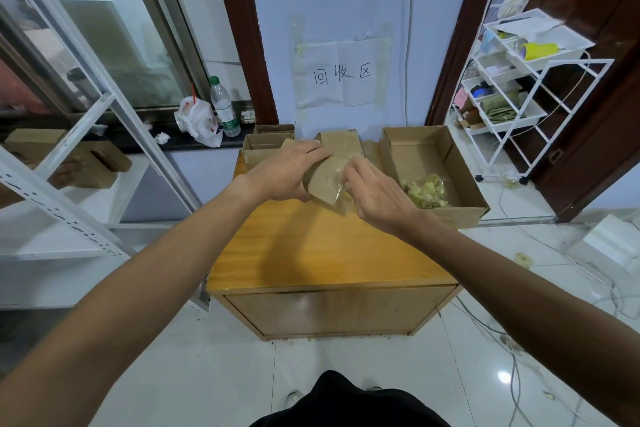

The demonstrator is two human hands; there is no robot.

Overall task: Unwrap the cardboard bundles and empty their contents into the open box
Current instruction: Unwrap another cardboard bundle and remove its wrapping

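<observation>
A brown cardboard bundle [325, 180] wrapped in clear film is held above the wooden table [325, 253]. My left hand [284, 172] grips its left side from above. My right hand [375, 189] pinches the clear film at the bundle's right edge. The open box [464, 163] stands at the table's back right, just right of my right hand, with a heap of yellowish scraps [427, 189] in its near part. Another wrapped bundle [341, 142] lies behind my hands against the wall.
Small open cardboard boxes [261, 146] stand at the table's back left. A water bottle [224, 107] and a white plastic bag [195, 118] sit on the dark sill. A white wire cart [519, 94] stands right; cables [519, 350] lie on the floor.
</observation>
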